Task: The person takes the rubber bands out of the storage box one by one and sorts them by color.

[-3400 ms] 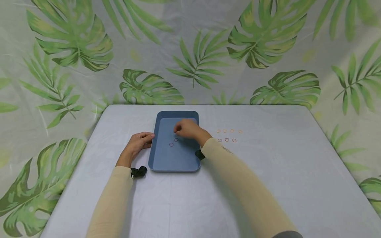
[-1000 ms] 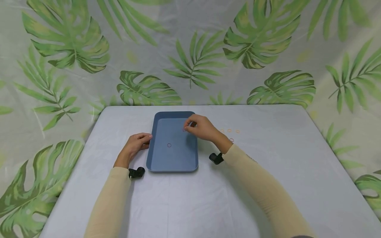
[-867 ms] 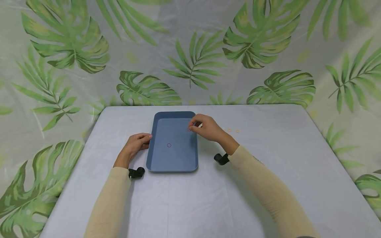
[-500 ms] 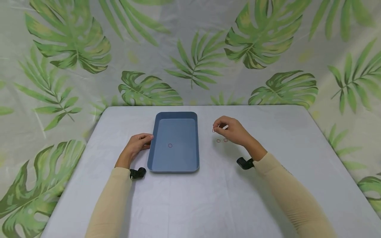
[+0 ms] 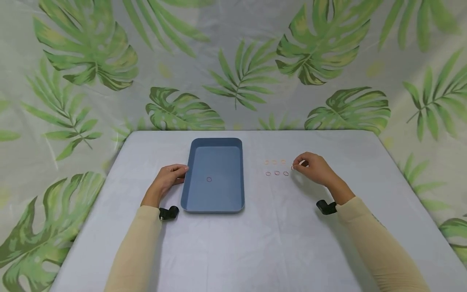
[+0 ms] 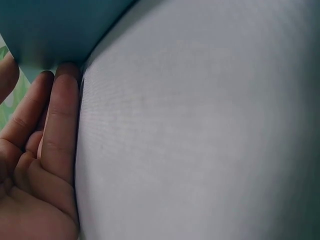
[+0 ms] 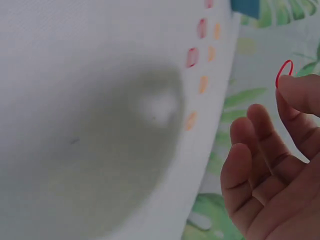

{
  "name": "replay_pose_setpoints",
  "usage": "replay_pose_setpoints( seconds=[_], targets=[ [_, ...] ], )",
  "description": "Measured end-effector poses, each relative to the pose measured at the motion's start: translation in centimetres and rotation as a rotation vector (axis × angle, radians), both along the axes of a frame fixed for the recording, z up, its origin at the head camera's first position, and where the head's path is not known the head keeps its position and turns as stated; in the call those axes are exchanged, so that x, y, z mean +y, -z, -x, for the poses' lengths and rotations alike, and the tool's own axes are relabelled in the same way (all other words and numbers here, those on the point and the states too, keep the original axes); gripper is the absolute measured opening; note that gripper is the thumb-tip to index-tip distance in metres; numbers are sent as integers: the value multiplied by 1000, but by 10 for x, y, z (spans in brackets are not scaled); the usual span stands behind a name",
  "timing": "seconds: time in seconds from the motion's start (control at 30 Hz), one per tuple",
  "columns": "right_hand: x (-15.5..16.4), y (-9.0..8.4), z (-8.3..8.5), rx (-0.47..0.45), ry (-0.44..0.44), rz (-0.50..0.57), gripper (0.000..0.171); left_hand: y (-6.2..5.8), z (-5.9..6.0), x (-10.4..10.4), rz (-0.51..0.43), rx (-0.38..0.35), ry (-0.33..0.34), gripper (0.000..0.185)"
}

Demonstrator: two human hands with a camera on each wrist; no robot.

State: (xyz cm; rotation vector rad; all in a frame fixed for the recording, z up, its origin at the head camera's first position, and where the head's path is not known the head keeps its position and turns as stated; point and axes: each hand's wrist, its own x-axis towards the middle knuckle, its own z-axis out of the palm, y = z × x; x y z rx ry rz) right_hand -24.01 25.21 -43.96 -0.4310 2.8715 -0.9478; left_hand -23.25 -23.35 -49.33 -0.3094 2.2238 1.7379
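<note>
On the left, my left hand (image 5: 168,180) rests on the table (image 5: 233,251) with its fingers loosely bent. The fingertips (image 6: 60,90) touch the left wall of the blue tray (image 5: 214,202), and they hold nothing. The tray lies with its long side running away from me. One small ring (image 5: 209,179) lies alone on its floor, near the middle.

To the right of the tray, apart from it, small rings lie on the table in two short rows. The far row (image 5: 274,162) is orange and the near row (image 5: 277,173) is red. Both rows run from left to right, and the red row ends just to the left of my right hand.

My right hand (image 5: 313,168) is over the table at the right end of these rows. In the right wrist view, the fingertips (image 7: 295,92) pinch a thin red ring (image 7: 283,73), with the other fingers curled. In the head view this ring (image 5: 292,167) shows only as a small mark at the fingertips, close to the end of the red row.

So the held ring is at the right end of the rows, and the free place there is directly under the right hand. The right hand is much nearer to the rows than the left hand, which is on the other side of the tray.
</note>
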Motion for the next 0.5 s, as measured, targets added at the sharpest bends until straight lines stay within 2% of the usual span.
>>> replay_pose_setpoints(
  seconds=[0.23, 0.5],
  targets=[
    [14, 16, 2, -37, 44, -45, 12, -1, 0, -3, -1, 3, 4, 48],
    [16, 23, 3, -61, 58, -54, 13, 1, 1, -3, -12, -5, 3, 48]
  ],
)
